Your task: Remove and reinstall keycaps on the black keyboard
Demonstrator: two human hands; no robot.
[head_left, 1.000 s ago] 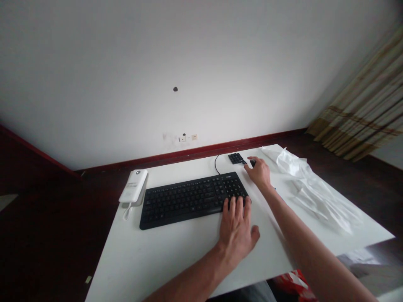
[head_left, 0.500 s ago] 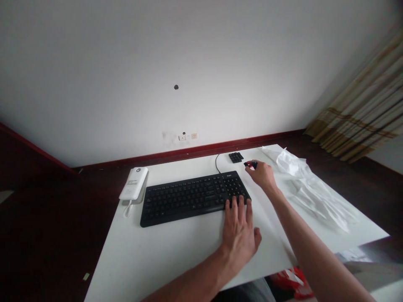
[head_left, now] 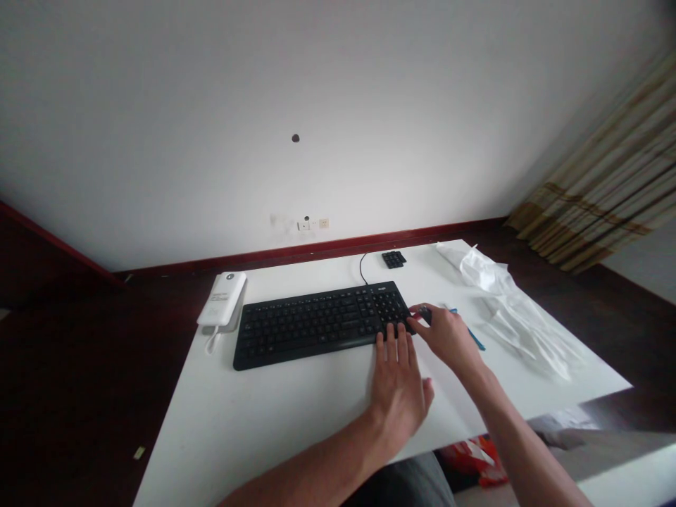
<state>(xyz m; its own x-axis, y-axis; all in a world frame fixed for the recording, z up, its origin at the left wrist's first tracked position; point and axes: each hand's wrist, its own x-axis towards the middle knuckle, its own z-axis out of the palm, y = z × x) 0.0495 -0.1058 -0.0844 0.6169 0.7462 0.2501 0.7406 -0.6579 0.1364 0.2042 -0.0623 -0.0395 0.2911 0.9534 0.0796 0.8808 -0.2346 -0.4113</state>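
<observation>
Black keyboard (head_left: 317,327) stays put under your open left hand (head_left: 397,401), spread on its right end to steady it, while your right hand (head_left: 448,334) pinches a small dark piece (head_left: 425,315) just beside it, too tiny to identify.

Left hand (head_left: 396,405) on keyboard (head_left: 322,324), right hand (head_left: 448,336) beside it.

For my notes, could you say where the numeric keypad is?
In the head view, the numeric keypad lies at the far edge of the table, behind the right end of the keyboard.
</observation>
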